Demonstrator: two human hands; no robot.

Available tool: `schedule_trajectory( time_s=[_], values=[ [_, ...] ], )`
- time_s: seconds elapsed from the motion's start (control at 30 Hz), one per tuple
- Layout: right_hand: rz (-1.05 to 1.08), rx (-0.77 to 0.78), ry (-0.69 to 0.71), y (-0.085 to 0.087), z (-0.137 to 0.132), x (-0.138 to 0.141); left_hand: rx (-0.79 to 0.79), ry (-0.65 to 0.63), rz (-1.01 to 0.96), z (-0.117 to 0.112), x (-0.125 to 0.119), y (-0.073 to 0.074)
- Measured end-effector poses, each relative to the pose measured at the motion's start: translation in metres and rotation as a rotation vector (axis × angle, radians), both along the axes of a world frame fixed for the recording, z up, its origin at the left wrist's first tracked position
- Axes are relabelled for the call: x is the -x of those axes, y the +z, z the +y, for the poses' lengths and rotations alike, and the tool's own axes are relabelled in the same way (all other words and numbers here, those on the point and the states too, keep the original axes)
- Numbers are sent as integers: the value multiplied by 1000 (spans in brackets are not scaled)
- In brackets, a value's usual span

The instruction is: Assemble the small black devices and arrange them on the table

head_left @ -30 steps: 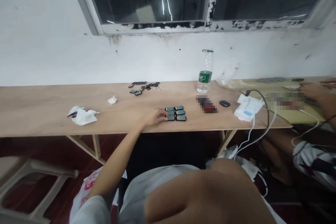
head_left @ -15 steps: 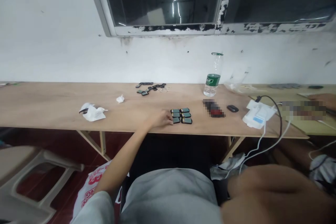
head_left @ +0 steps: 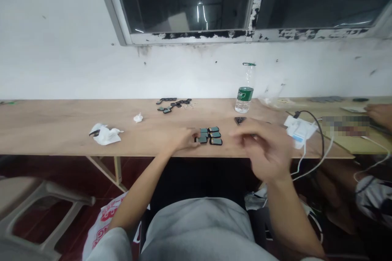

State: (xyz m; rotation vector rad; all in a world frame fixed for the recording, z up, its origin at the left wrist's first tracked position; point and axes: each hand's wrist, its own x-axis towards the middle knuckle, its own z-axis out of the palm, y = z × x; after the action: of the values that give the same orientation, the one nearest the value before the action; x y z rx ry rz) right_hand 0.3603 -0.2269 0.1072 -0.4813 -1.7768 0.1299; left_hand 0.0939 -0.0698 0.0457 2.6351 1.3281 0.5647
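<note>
Several small black pieces with grey-green rectangular faces, like little display modules (head_left: 215, 135), lie in two short columns near the table's front edge. At the left column, my left hand (head_left: 185, 139) has thumb and forefinger at the edges of the nearest black piece (head_left: 201, 140), which lies on the table. My right hand (head_left: 267, 153) is raised in front of the table edge, right of the columns. Its fingers are bent and smeared by motion, so whether it holds anything is unclear. It hides part of a dark object (head_left: 240, 120).
More black pieces (head_left: 167, 110) and small white bits (head_left: 188, 106) lie farther back. A water bottle (head_left: 244, 100) stands near the wall. Crumpled tissue (head_left: 107, 135) is at left. White cables and a white box (head_left: 301, 132) lie at right, near another person's hand (head_left: 381, 115).
My right hand has risen from low at the right to table height. The nearest left piece has shifted slightly left, with my left hand beside it. The view has turned slightly.
</note>
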Motion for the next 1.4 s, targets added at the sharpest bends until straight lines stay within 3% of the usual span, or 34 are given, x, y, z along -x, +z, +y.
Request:
schedule_trajectory(
  time_s=[0.07,0.13,0.2,0.27,0.4,0.57,0.87,1.2,1.4],
  values=[
    [-124,194,-72,5,62,14,-88,-9,-84,-2,2,5],
    [-227,351,-108,-6,110,22,-174,-46,-179,-4,5,8],
    [-257,518,-81,-25,139,28,-237,-87,-246,-6,5,11],
    [-240,675,63,-44,153,32,-266,-111,-279,-8,5,11],
    [-178,804,264,-58,158,41,-286,-154,-323,-9,3,10],
    [-115,791,247,-60,162,45,-252,-231,-337,-7,5,10],
    [-90,805,273,-68,167,50,-266,-191,-203,-4,13,8],
    [-128,814,290,-73,172,47,-210,-202,-177,-1,18,7],
    [-118,820,291,-70,169,47,-264,-212,-185,0,18,5]
  ],
)
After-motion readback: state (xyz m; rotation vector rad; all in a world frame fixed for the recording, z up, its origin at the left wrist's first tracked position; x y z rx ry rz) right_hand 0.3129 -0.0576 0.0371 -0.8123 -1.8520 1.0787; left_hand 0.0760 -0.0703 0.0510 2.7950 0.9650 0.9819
